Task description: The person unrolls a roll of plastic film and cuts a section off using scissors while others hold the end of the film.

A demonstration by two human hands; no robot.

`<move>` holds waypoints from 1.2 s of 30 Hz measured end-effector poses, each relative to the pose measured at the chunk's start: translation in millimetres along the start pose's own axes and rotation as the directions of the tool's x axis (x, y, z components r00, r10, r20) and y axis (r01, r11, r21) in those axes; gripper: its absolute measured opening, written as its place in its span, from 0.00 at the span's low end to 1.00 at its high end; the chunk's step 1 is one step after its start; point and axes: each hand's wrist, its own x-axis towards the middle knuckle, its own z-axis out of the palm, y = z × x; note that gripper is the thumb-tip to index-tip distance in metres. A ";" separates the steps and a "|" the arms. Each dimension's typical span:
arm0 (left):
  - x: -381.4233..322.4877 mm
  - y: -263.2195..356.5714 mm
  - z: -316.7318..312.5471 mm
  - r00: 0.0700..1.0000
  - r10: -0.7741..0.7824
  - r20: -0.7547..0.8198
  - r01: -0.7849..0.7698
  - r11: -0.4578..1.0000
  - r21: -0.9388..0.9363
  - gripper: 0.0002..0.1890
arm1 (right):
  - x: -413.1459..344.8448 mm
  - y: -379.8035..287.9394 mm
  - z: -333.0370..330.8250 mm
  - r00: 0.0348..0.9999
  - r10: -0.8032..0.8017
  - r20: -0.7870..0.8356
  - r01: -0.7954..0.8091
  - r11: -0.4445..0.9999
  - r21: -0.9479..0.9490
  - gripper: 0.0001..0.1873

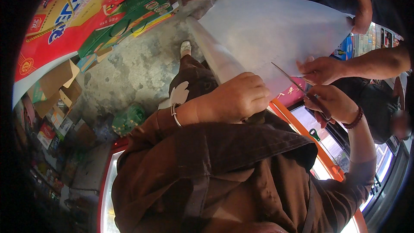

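A large translucent plastic sheet (265,29) spreads out in front of me. My left hand (245,97), with a bangle at the wrist, is closed on the near edge of the sheet. My right hand (330,103), wearing a beaded bracelet, is closed around the handle end of a thin metal blade (289,77), perhaps scissors; its tip points over the sheet towards the upper left. Just beyond my right hand, another person's hand (320,69) is at the sheet's edge. A further hand (362,21) holds the sheet's far right corner.
Red and green product cartons (129,13) stand at upper left, with opened cardboard boxes (58,87) below. A green mesh bag (129,119) lies on the concrete floor (142,61). An orange-framed glass-topped case (326,158) is at right. A person in dark clothes is close by.
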 end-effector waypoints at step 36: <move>-8.5 0.7 0.4 0.999 0.012 -0.032 -0.010 0.998 0.057 0.07 | 34.3 -15.0 10.0 0.999 -0.052 0.013 0.052 0.999 -0.011 0.17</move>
